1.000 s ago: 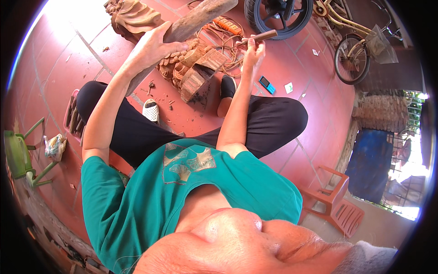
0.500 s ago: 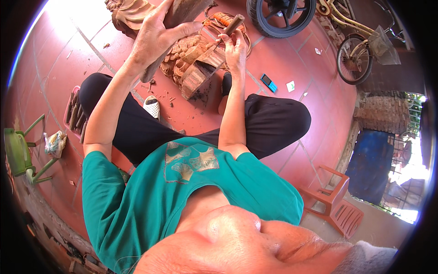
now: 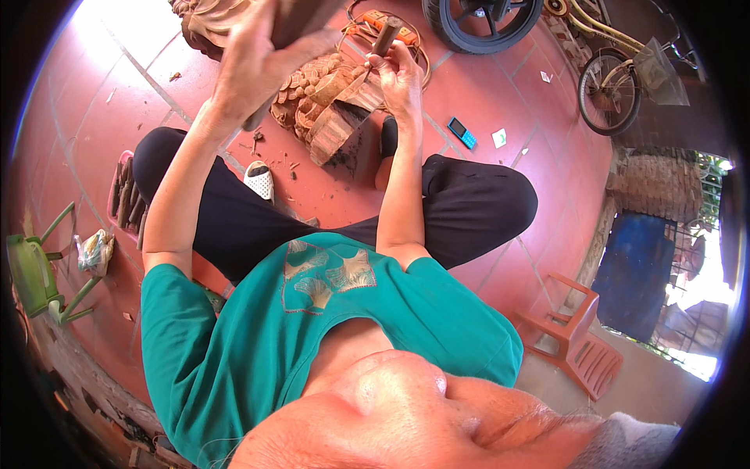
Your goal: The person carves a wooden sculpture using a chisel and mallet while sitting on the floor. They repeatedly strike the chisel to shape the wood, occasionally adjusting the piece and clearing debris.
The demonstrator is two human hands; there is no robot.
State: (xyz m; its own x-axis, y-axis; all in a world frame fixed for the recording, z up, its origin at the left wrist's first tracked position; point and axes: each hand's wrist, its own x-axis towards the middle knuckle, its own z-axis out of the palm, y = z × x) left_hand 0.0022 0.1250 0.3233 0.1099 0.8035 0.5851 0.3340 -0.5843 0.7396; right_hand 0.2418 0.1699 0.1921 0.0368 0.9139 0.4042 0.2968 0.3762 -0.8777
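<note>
My left hand (image 3: 248,78) is blurred, with its thumb stretched out, and grips a thick dark wooden mallet (image 3: 301,22) that slants past the palm. My right hand (image 3: 400,82) pinches a chisel (image 3: 385,37) by its brown wooden handle, fingers closed near the handle's lower end. The thin blade slants down toward a carved wooden piece (image 3: 316,94) lying on the floor between my legs. Its scaly, rounded relief shows, along with a flat cut end; my left hand and the mallet hide part of it. Whether the blade touches the wood I cannot tell.
Another carved piece (image 3: 205,27) lies at the far left, near an orange power strip (image 3: 383,19) with a coiled cord. Wood chips and a white slipper (image 3: 259,181) are near my feet. A pink basket of tools (image 3: 127,195), blue phone (image 3: 461,133) and motorbike wheel (image 3: 480,23) stand around.
My left hand and the mallet have shifted slightly up and left, and the hand is now blurred. The chisel handle's top has tipped a little to the left in my right hand.
</note>
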